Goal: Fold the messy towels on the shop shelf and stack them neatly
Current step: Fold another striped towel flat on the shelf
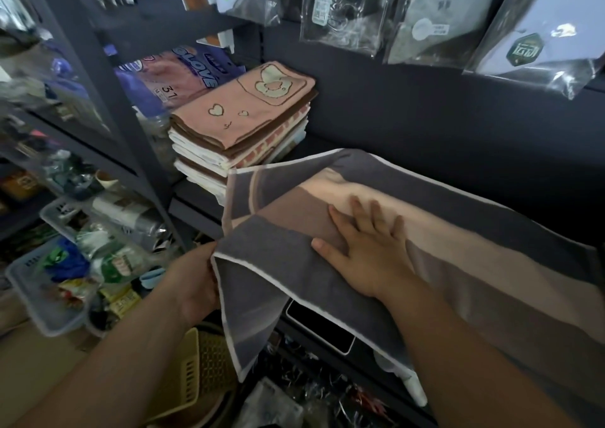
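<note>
Grey towel (425,205) with beige and brown bands spread on dark shelf (196,211), near-left corner hanging off. Right hand (366,251) flat on it, fingers splayed. Left hand (196,283) pinches near-left edge. Folded stack (242,123) far left.

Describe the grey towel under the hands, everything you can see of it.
The grey towel looks like soft cloth, dark grey with a white border and brown and cream bands. It lies spread along the shelf, its left end folded over and a corner hanging off the front. The right hand presses flat on it; the left hand grips its left edge.
</note>
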Tool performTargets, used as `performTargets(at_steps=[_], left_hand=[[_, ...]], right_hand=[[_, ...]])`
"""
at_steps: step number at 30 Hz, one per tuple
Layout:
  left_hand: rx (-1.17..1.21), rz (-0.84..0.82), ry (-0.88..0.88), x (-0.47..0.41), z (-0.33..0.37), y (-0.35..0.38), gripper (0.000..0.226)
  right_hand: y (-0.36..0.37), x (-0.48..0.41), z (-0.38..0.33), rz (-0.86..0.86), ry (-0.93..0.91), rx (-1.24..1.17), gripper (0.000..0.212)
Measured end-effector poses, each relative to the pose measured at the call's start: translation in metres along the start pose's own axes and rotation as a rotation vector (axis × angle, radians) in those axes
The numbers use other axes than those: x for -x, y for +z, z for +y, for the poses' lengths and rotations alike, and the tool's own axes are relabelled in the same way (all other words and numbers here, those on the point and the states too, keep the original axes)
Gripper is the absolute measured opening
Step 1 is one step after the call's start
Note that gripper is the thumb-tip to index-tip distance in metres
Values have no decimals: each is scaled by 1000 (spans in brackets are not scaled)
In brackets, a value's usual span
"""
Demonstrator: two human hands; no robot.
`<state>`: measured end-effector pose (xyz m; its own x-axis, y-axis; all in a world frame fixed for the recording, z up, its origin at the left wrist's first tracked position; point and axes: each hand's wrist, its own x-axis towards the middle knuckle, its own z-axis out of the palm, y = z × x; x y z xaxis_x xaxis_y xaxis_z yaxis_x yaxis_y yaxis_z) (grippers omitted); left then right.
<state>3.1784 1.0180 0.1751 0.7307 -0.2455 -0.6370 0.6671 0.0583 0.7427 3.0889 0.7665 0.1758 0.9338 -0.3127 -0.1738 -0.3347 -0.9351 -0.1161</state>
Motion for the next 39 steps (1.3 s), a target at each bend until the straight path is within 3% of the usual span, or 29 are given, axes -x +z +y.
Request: performTargets(at_steps=[8,12,14,17,23,25,29,32,34,37,39], left_hand=[[-108,-117,-35,10,4,5,26],[-15,-44,2,5,7,0,30],[-94,12,52,3,12,-1,30],[-328,114,243,2,25,-2,20],[-576,190,561,8,79,-7,28],[-696,257,751,20,98,-4,23],[-942,216,1145,50,126,15,27],[-988,228,1347,64,133,47,26],[-1029,136,1381,57,126,69,23],[-1190,7,1372,31,97,87,23],[-1276,-60,1347,16,70,88,21]], right_hand=[[1,0,-2,15,-1,-8,105],[1,0,-1,12,-4,-6,102],[0,1,-1,7,-4,-8,103],[0,1,-2,7,-13,-13,103],[1,0,1,9,-35,8,93],[2,0,2,3,-34,15,89],[1,0,2,1,-35,1,95],[-2,1,1,4,-39,-24,92],[-3,1,3,67,-52,-135,76],[-2,4,13,441,-70,-575,42],[1,3,21,567,4,-814,24]])
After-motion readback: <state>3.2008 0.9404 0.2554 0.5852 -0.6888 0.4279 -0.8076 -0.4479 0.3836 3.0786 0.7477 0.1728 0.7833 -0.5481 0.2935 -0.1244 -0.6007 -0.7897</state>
